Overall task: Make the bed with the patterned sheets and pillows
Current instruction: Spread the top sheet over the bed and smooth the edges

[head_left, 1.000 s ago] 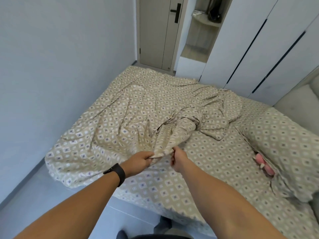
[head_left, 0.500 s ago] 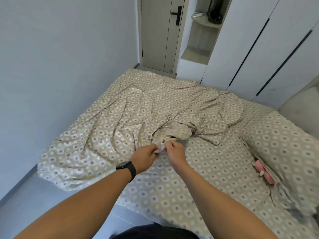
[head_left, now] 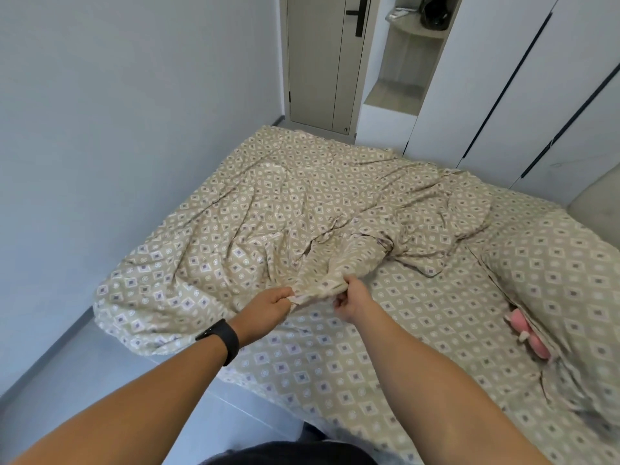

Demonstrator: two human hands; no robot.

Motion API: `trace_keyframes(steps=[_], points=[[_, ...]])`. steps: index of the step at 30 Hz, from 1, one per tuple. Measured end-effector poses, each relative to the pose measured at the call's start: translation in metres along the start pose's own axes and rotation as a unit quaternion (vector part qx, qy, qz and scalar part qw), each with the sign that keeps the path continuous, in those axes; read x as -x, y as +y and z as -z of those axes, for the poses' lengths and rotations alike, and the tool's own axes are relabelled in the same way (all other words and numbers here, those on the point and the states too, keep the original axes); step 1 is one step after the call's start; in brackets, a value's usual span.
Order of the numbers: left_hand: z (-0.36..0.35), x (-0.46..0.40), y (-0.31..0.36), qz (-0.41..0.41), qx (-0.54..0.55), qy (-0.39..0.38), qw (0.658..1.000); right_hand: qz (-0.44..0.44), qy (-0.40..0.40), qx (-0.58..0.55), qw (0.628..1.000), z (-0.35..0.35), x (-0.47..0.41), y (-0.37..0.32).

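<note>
I see bare forearms, no sleeves; black smartwatch (head_left: 222, 340) on left wrist; dark clothing (head_left: 288, 454) at bottom edge.

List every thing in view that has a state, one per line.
Duvet: crumpled, edge lifted by both hands.
Left hand: grips the duvet edge.
Right hand: grips the duvet edge.
Pillow: lying at the bed's right side.
Pink toy: partly tucked under the pillow.
Door: closed.

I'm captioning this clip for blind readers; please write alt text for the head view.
Both hands, left hand and right hand, grip a bunched edge of the rumpled patterned duvet over a matching sheet. A patterned pillow lies right, a pink toy beside it.
</note>
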State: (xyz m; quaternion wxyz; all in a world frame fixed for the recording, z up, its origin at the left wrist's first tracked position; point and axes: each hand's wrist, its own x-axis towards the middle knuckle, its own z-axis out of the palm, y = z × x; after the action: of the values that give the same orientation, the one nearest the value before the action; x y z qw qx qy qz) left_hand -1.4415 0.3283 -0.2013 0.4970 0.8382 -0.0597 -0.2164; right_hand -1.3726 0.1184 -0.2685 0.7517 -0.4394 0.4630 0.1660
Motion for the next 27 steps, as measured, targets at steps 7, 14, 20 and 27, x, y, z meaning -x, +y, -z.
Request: trace_keyframes(steps=[7, 14, 20, 27], points=[[0.008, 0.024, -0.042, 0.023, -0.189, -0.013, 0.982, 0.305, 0.208, 0.177, 0.912, 0.021, 0.065, 0.019], [-0.011, 0.045, -0.026, -0.081, -0.346, -0.052, 0.933, 0.402, 0.14, 0.229, 0.876, 0.037, 0.133, 0.094], [-0.065, 0.075, -0.008, -0.187, -0.215, -0.117, 0.951, 0.255, 0.14, 0.148, 0.945, 0.085, 0.157, 0.135], [-0.089, 0.12, -0.001, -0.188, -0.108, -0.152, 0.964, 0.041, -0.028, -0.194, 0.98, 0.112, 0.157, 0.143]])
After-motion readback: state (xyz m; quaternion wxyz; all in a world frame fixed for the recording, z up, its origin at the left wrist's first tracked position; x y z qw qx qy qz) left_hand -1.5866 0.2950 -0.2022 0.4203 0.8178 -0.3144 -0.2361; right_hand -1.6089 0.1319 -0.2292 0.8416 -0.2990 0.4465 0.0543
